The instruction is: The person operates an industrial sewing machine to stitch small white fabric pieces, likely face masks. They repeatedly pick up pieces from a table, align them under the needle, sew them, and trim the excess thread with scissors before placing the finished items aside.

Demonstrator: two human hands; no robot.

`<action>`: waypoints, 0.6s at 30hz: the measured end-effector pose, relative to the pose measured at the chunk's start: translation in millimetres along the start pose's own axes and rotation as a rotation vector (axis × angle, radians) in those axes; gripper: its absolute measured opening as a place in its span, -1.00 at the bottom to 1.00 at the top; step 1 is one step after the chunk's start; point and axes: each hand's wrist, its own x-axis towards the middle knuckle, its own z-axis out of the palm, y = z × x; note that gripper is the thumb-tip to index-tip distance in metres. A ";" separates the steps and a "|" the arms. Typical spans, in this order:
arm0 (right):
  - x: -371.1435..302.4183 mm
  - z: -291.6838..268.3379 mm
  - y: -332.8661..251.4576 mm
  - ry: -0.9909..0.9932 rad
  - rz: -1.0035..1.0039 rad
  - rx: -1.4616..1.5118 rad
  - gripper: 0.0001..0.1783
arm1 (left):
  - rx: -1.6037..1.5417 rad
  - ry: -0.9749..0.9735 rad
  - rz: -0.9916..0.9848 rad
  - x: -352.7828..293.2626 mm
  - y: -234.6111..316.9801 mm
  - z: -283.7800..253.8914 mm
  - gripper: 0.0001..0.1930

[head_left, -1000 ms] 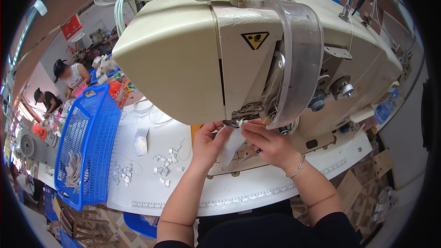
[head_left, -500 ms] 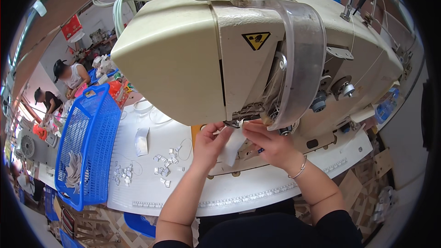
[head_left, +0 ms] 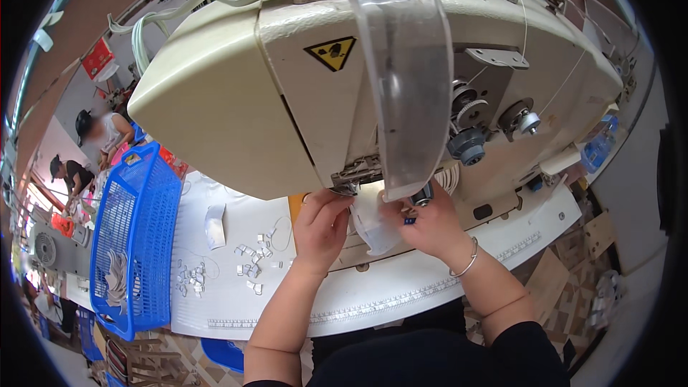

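Observation:
A white piece of fabric (head_left: 374,228) lies under the head of a cream sewing machine (head_left: 229,100), close to the presser foot (head_left: 346,188). My left hand (head_left: 319,233) pinches the cloth's left edge beside the foot, its fingertips partly hidden. On the cloth's other side, my right hand (head_left: 431,228) is closed at its right edge, below the clear plastic guard (head_left: 412,86). A small tool with a blue part (head_left: 409,221) shows among the right fingers; most of it is hidden.
Small white tabs (head_left: 251,270) and a curved white piece (head_left: 215,226) lie on the table left of my hands. A blue basket (head_left: 152,244) with pale pieces stands farther left. A printed ruler (head_left: 337,317) runs along the front edge. Two people sit at the far left.
The machine sits farther left in view. My hands are wider apart, and the cloth between them is spread broader. The tool's pointed blade, visible before by my right hand, no longer shows.

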 end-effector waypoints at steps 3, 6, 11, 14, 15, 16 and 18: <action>1.3 -4.0 -7.9 -0.083 0.281 0.242 -0.75 | 0.042 0.026 0.087 -0.5 0.2 2.0 -0.72; 1.4 -3.7 -4.9 -0.154 0.380 0.418 -0.76 | 0.058 0.023 0.130 -1.5 -0.2 1.3 -0.71; -1.9 5.2 4.8 -0.116 0.301 0.449 -0.76 | 0.069 0.011 0.143 -0.8 -0.2 -0.9 -0.72; -0.1 7.5 3.8 -0.101 0.314 0.421 -0.80 | 0.082 0.006 0.105 1.2 -1.1 -2.2 -0.73; -0.9 9.0 3.8 -0.085 0.326 0.446 -0.81 | 0.079 -0.001 0.081 1.7 -1.9 -1.3 -0.74; -1.8 11.2 4.5 -0.070 0.338 0.471 -0.81 | 0.075 -0.008 0.057 2.2 -2.8 -0.6 -0.74; -2.2 12.4 4.5 -0.063 0.360 0.482 -0.82 | 0.050 0.004 0.054 2.7 -4.0 1.4 -0.75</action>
